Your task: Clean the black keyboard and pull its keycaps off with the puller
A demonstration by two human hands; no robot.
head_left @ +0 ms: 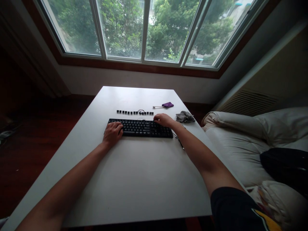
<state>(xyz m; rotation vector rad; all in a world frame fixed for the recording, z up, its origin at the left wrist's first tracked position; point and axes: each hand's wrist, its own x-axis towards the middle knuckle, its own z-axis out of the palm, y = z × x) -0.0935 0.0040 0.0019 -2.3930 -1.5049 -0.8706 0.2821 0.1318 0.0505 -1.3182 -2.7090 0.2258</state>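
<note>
A black keyboard (137, 127) lies on the white table in front of me. Over its left end my left hand (112, 132) is curled, fingers bent on the keys and holding that end. My right hand (162, 119) is at the keyboard's top edge, right of the middle, with thumb and fingertips pinched together; whatever is between them is too small to make out. Beyond the keyboard, several loose black keycaps (128, 112) stand in a row on the table. A thin dark wire loop (141, 111) is among them, close to the row's right part.
A purple cloth pouch (167, 104) lies farther back beside a white-tipped stick (157, 107). Right of my right hand is a crumpled grey cloth (184, 116). The white table (134, 179) borders a pale sofa (235, 144) on the right. Windows (144, 32) are behind.
</note>
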